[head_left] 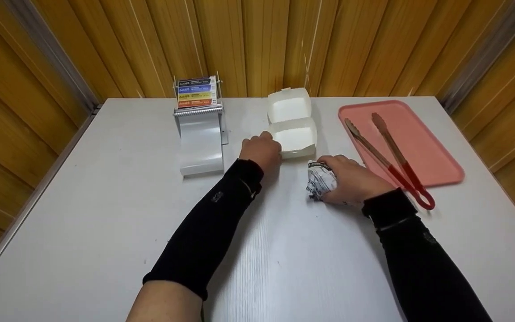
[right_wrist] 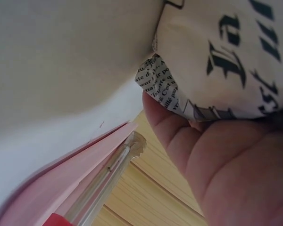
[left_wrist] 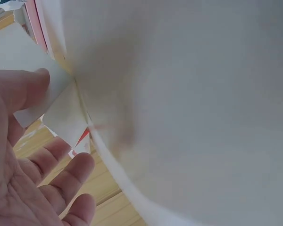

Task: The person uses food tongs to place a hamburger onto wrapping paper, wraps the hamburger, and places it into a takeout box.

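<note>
My left hand (head_left: 261, 151) pinches the near left side of a white paper takeaway box (head_left: 294, 134) that lies unfolded with its lid spread back. In the left wrist view the thumb lies over a white card wall (left_wrist: 35, 106) of the box, the index finger is mostly hidden behind it, and the other fingers are spread. A little to the right and nearer to me, my right hand (head_left: 352, 181) grips a bundle wrapped in printed newspaper-style paper (head_left: 320, 181). Large black lettering shows on the wrapped bundle (right_wrist: 226, 56) in the right wrist view; its contents are hidden.
Right of the box lies a pink tray (head_left: 423, 138), with red-handled tongs (head_left: 394, 156) lying across it and over its near edge. A dispenser with coloured labels (head_left: 196, 91) stands at the back left, a white strip (head_left: 201, 145) hanging forward. Wood-look panels (head_left: 248, 44) bound the white table.
</note>
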A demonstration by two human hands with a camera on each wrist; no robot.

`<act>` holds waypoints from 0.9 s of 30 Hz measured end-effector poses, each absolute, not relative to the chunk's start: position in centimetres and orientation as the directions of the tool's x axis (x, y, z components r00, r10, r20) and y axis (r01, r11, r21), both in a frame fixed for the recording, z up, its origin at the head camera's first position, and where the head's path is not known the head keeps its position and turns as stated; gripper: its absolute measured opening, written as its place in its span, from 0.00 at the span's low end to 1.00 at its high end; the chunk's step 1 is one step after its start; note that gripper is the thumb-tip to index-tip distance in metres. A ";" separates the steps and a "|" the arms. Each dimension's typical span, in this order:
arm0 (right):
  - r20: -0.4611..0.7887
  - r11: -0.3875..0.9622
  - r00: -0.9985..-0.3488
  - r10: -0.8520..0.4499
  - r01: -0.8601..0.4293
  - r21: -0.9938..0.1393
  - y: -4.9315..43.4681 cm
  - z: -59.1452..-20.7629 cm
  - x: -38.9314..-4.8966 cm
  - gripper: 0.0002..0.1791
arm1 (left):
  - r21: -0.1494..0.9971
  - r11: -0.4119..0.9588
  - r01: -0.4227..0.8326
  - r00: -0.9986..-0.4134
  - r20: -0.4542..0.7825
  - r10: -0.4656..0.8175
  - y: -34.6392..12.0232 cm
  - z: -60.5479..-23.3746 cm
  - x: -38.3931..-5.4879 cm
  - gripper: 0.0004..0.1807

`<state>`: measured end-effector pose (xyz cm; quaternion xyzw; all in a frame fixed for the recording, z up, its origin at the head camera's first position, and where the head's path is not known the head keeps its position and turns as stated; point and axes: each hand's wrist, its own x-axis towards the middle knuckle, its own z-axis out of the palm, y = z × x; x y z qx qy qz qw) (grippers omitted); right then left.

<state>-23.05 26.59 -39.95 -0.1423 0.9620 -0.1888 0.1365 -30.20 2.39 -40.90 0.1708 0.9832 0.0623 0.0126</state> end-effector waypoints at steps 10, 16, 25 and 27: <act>-0.244 0.892 -0.920 -0.308 -0.189 -0.411 27.3 -39.9 -23.2 0.53 | 0.012 0.915 0.402 -0.913 0.076 0.400 -0.8 -41.0 -27.1 0.12; -0.251 0.896 -0.927 -0.279 -0.157 -0.414 27.6 -39.8 -23.2 0.53 | 0.012 0.888 0.460 -0.884 0.094 0.457 -2.3 -40.8 -24.4 0.11; -0.257 0.894 -0.929 -0.267 -0.139 -0.426 27.6 -39.7 -23.3 0.54 | 0.107 0.856 0.506 -0.863 0.084 0.499 -3.1 -40.9 -21.4 0.10; -0.258 0.896 -0.930 -0.263 -0.137 -0.422 27.7 -39.7 -23.3 0.54 | 0.113 0.850 0.514 -0.858 0.078 0.508 -3.0 -40.9 -21.0 0.10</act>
